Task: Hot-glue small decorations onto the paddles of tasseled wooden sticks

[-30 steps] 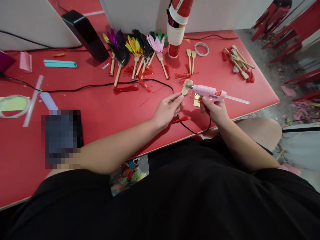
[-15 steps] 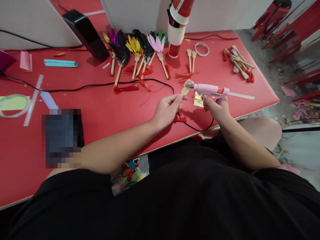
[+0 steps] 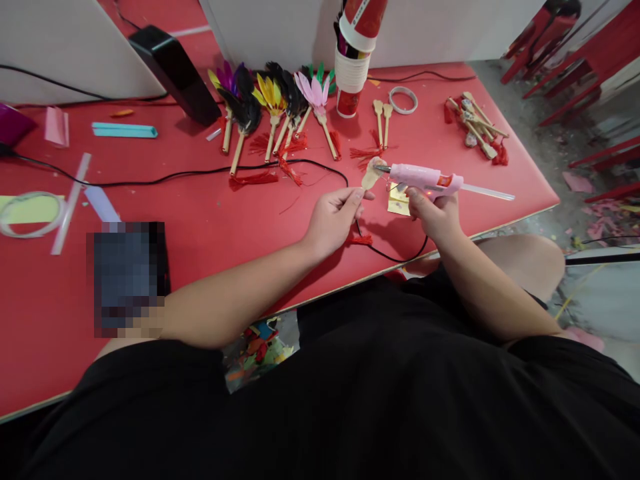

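Since 1 s ago the pink glue gun (image 3: 425, 180) has slid a little to the right w/ the right hand (image 3: 434, 215), its clear glue stick poking further over the bench (image 3: 200, 220) edge; nozzle stays at the head of the small wooden fan stick (image 3: 373, 175). Left hand (image 3: 334, 220) has barely shifted; its grip is a thumb-and-finger pinch closed on the stick's handle, red tassel (image 3: 361, 239) lying below it on the bench. Right grip is wrapped shut round the gun body, finger at the trigger. Stick is held just above the bench, near the front edge, beside a yellow paper scrap (image 3: 399, 201). To do this well, I'd judge: keep stick steady, squeeze gently for a small bead, keep fingertips clear of the hot tip. Finished feather fans (image 3: 273, 100) lie further back; black cord (image 3: 200, 172) runs across.
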The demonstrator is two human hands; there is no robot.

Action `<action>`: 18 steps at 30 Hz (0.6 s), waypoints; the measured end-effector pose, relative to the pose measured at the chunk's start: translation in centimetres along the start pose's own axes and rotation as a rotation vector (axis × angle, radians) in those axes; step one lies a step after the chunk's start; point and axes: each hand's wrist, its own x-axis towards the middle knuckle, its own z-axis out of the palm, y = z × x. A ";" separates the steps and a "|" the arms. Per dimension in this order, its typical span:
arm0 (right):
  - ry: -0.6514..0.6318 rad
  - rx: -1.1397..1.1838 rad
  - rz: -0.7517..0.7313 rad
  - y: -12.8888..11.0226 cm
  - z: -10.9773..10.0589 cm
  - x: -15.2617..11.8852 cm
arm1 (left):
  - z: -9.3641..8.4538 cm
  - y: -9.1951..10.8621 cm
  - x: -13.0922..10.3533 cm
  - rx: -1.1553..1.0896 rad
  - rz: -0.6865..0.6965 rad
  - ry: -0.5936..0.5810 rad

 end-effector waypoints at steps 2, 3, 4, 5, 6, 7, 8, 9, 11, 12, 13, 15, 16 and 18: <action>0.016 -0.006 -0.010 0.0 0.0 0.1 | -0.1 0.1 0.0 0.011 0.008 0.000; 0.020 -0.013 -0.012 0.0 0.0 0.1 | -0.1 0.1 0.0 0.018 0.006 0.003; 0.022 -0.020 -0.013 0.0 0.0 0.1 | -0.1 0.1 0.0 0.023 0.003 0.007; 0.021 -0.024 -0.013 -0.1 0.0 0.1 | -0.1 0.1 0.0 0.026 0.002 0.013; 0.020 -0.022 -0.011 -0.2 0.1 0.1 | -0.1 0.2 0.0 0.024 0.005 0.016; 0.021 -0.009 -0.003 -0.4 0.2 0.1 | -0.2 0.2 0.1 0.019 0.008 0.019; 0.016 0.014 0.015 -0.8 0.3 0.1 | -0.2 0.2 0.1 0.010 0.007 0.021; 0.003 0.049 0.047 -1.2 0.4 0.1 | -0.1 0.1 0.2 -0.003 0.001 0.023; -0.060 0.142 0.159 -2.5 0.4 0.0 | 0.0 0.0 0.3 -0.034 -0.021 0.028; -0.104 0.193 0.228 -3.1 0.3 0.0 | 0.0 0.0 0.4 -0.049 -0.029 0.034; -0.152 0.239 0.294 -3.8 0.2 0.0 | 0.1 -0.1 0.4 -0.063 -0.032 0.039; -0.220 0.306 0.383 -4.9 -0.3 0.1 | 0.3 -0.3 0.5 -0.082 -0.030 0.042; -0.234 0.324 0.403 -5.3 -0.5 0.1 | 0.3 -0.5 0.5 -0.088 -0.031 0.040; -0.228 0.336 0.407 -5.7 -0.8 0.1 | 0.4 -0.6 0.5 -0.091 -0.036 0.035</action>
